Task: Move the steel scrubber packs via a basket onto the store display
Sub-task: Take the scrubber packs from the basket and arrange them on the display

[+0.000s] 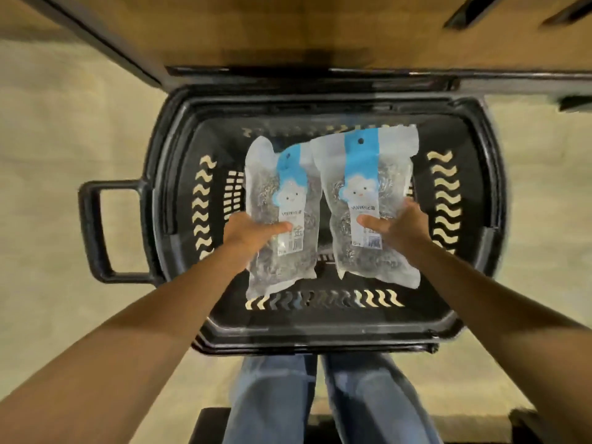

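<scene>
A black plastic basket (pixel 323 328) with wavy slots stands on the floor right below me. Over its open middle I hold two clear steel scrubber packs with blue cloud labels. My left hand (pixel 248 232) grips the left pack (pixel 272 187) at its left edge, thumb on the front. In the same way my right hand (pixel 398 224) grips the right pack (pixel 362 161), thumb across its label. Both packs lie side by side, tops pointing away from me. I cannot tell whether they touch the basket floor.
A wooden shelf or display base (pixel 320 30) with dark edging stands just beyond the basket. The basket's handle (pixel 96 232) sticks out to the left. Pale floor (pixel 48 155) lies on both sides. My legs in jeans (pixel 320 398) are below the basket.
</scene>
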The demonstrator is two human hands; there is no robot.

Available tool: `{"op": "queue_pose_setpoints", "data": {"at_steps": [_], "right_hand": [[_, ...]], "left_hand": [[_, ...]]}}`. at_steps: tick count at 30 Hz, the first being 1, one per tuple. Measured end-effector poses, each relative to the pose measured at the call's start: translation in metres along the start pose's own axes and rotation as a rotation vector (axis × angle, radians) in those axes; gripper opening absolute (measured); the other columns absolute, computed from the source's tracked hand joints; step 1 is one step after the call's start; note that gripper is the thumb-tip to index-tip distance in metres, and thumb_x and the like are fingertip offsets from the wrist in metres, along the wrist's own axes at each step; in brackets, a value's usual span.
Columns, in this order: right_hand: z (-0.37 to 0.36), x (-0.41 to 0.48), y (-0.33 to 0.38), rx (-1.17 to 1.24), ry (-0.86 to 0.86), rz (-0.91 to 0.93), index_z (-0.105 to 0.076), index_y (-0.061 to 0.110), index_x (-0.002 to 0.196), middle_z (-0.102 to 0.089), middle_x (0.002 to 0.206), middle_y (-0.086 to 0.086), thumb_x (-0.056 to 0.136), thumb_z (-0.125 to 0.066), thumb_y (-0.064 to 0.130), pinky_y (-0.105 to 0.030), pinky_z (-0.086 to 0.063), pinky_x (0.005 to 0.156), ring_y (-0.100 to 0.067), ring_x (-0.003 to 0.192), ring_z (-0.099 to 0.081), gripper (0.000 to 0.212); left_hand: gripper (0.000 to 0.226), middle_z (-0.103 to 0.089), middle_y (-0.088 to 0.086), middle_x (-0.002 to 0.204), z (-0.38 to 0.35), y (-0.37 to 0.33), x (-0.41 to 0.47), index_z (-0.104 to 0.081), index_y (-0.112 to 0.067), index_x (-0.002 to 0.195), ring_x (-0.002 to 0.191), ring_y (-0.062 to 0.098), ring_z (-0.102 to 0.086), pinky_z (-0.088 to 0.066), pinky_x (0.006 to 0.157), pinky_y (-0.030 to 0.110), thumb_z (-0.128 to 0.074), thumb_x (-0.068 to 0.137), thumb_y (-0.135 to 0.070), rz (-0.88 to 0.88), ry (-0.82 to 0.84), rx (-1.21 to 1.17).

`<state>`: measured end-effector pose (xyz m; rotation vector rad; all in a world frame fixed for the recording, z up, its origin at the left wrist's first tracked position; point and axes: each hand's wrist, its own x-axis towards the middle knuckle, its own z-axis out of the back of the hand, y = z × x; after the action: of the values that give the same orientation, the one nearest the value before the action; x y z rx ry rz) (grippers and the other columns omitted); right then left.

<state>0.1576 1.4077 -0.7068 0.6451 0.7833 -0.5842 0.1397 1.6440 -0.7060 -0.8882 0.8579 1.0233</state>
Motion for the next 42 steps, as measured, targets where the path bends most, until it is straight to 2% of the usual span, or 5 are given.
{"op": "queue_pose_setpoints", "data": {"at_steps": [4, 11, 19, 36, 42], "right_hand": [[0.053, -0.065, 0.023, 0.071, -0.005, 0.073, -0.061, 0.012, 0.114, -0.065, 0.104, 0.000, 0.072, -0.080, 0.035, -0.021, -0.049, 0.073, -0.018, 0.094, -0.062, 0.052], [0.119, -0.175, 0.046, 0.248, -0.026, 0.160, -0.064, 0.019, 0.109, -0.066, 0.100, 0.001, 0.071, -0.082, 0.025, -0.025, -0.046, 0.082, -0.016, 0.091, -0.062, 0.042], [0.167, -0.287, 0.038, 0.571, -0.064, 0.232, -0.068, 0.019, 0.107, -0.074, 0.097, 0.002, 0.067, -0.083, 0.019, -0.038, -0.056, 0.081, -0.016, 0.087, -0.071, 0.043], [0.359, -0.402, -0.040, 0.867, -0.124, 0.506, -0.068, 0.010, 0.101, -0.075, 0.085, -0.005, 0.047, -0.089, 0.031, -0.023, -0.055, 0.054, -0.019, 0.074, -0.073, 0.062], [0.456, -0.417, -0.083, 0.919, -0.128, 0.631, -0.067, 0.013, 0.097, -0.075, 0.078, -0.001, 0.066, -0.080, 0.005, -0.020, -0.054, 0.050, -0.016, 0.069, -0.072, 0.034]], "left_hand": [[0.040, -0.059, 0.001, 0.075, 0.044, -0.021, -0.066, -0.057, -0.009, 0.076, 0.058, 0.009, -0.054, -0.041, 0.037, 0.013, -0.087, 0.062, -0.030, -0.043, 0.029, 0.048], [0.068, -0.065, 0.008, 0.111, 0.114, -0.048, -0.182, -0.061, -0.002, 0.115, 0.099, 0.021, -0.064, -0.049, 0.070, 0.025, -0.087, 0.061, -0.035, -0.195, 0.068, 0.005], [0.024, -0.074, -0.010, 0.078, 0.153, -0.050, -0.310, -0.070, -0.019, 0.092, 0.072, 0.003, -0.070, -0.051, 0.055, 0.013, -0.079, 0.071, -0.009, -0.487, 0.146, -0.288], [0.044, -0.075, 0.008, 0.091, 0.085, -0.111, -0.528, -0.067, -0.009, 0.102, 0.081, 0.022, -0.072, -0.056, 0.056, 0.027, -0.074, 0.059, -0.016, -0.830, 0.271, -0.464], [0.047, -0.074, 0.011, 0.092, 0.017, -0.156, -0.595, -0.068, -0.009, 0.101, 0.078, 0.020, -0.072, -0.055, 0.054, 0.026, -0.081, 0.055, -0.010, -0.928, 0.315, -0.453]]}}
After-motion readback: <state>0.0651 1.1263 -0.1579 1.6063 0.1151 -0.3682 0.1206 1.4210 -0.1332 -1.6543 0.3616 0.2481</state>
